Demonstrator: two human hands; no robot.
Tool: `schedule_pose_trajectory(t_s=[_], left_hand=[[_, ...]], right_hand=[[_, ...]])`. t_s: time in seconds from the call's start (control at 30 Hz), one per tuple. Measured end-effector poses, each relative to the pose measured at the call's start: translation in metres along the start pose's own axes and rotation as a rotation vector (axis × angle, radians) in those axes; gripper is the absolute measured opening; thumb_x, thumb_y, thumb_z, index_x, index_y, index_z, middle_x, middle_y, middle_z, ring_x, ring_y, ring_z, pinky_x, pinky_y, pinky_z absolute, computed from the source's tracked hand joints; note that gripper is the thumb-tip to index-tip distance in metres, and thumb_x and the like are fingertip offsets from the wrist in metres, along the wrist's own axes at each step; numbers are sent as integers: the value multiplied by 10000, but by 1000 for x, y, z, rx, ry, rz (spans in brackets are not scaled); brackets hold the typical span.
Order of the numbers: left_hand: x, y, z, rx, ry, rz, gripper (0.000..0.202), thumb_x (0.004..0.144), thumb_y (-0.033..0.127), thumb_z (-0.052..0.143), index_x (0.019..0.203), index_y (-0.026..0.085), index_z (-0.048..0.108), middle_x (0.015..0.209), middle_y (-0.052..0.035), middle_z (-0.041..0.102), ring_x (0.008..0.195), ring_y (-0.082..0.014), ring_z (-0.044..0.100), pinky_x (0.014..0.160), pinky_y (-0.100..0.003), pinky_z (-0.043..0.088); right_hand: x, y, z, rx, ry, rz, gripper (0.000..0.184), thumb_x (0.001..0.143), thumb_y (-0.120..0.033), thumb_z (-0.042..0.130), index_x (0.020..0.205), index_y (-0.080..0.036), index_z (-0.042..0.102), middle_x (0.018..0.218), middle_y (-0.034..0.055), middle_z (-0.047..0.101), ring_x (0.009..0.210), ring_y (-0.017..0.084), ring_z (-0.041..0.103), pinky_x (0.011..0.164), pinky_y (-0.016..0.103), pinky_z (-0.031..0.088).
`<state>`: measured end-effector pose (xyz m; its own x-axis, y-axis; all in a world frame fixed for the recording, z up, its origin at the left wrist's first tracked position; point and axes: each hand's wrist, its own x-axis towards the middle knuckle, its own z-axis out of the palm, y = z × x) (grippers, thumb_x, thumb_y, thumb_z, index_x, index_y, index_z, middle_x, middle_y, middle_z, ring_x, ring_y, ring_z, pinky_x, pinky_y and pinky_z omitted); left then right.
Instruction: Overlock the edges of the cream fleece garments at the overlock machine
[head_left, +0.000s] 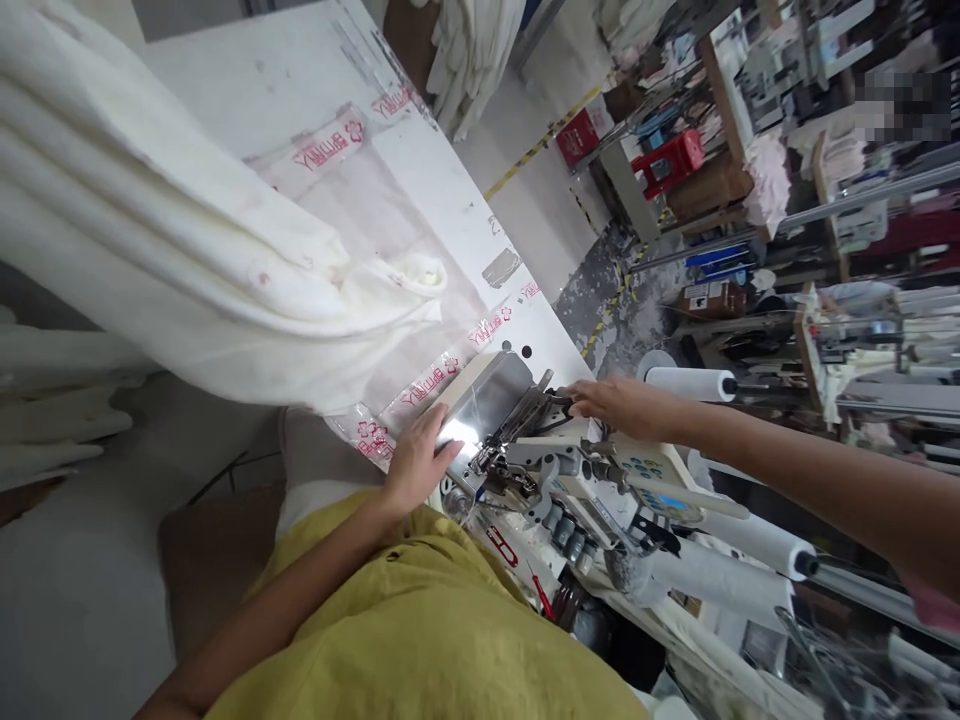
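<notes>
Cloth [187,260], white and soft, is heaped high on the desk [285,80], and one end of it hangs down toward the person in the yellow top. Under the heap lie clear plastic bags [420,388] with red print. The sewing machine [555,480] sits at the near end of the desk, right in front of the person, just past the bags. The left hand [416,465] lies flat on the shiny plate [487,405] of the machine. Its grip is open and holds nothing, and the heel of the hand is at the edge of a bag. The right hand [611,400] reaches in from the other side and touches a dark part at the top of the machine. Its fingertips are hidden there, so I cannot tell if its grip is pinching something or just resting. White rolls [690,383] stick out just behind it. I think the danger is to the fingers: both hands are very close to the needle part, and if the machine starts, a finger could get hurt. The big heap could also slide down and cover the plate, because it leans that way.
</notes>
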<state>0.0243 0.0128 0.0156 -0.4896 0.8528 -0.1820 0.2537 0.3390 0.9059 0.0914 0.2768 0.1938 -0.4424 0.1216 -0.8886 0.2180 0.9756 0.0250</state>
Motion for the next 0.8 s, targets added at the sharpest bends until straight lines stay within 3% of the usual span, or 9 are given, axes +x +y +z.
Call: schedule_pose_trajectory(t_s=[0.2,0.3,0.43,0.6,0.8], left_hand=[[1,7,-4,27,-20,-2,469,929,360,406,1333,122,390,1386,-163,441,1301,-281,385,1062,-487,336],[4,20,-7,75,-64,80,553,912,421,435,1377,140,329,1426,-150,390,1337,-273,323,1080,-476,310],[4,31,-5,195,-137,180,724,784,474,628,1368,150,346,1451,-164,334,1333,-305,305,1063,-464,328],[1,33,0,353,-138,253,825,659,474,750,1344,181,394,1477,-203,250,1341,-362,262,1055,-527,290],[-1,33,3,425,-122,280,771,676,516,714,1300,151,446,1447,-180,336,1339,-358,270,1046,-540,302]], right_hand=[[3,-6,-10,42,-58,107,381,952,-312,320,1108,-153,629,978,109,696,824,226,667,647,282,457],[4,-9,-9,58,-43,165,387,952,-325,326,1112,-162,639,1009,116,693,873,248,660,671,296,457],[4,-11,-8,76,-16,220,358,944,-315,353,1082,-194,660,1007,85,700,872,244,659,681,291,445],[5,-12,-8,107,23,257,312,926,-303,401,998,-224,694,961,50,711,885,225,649,702,271,424],[6,-10,-5,148,83,286,278,898,-351,461,942,-245,714,865,24,714,807,192,641,658,241,401]])
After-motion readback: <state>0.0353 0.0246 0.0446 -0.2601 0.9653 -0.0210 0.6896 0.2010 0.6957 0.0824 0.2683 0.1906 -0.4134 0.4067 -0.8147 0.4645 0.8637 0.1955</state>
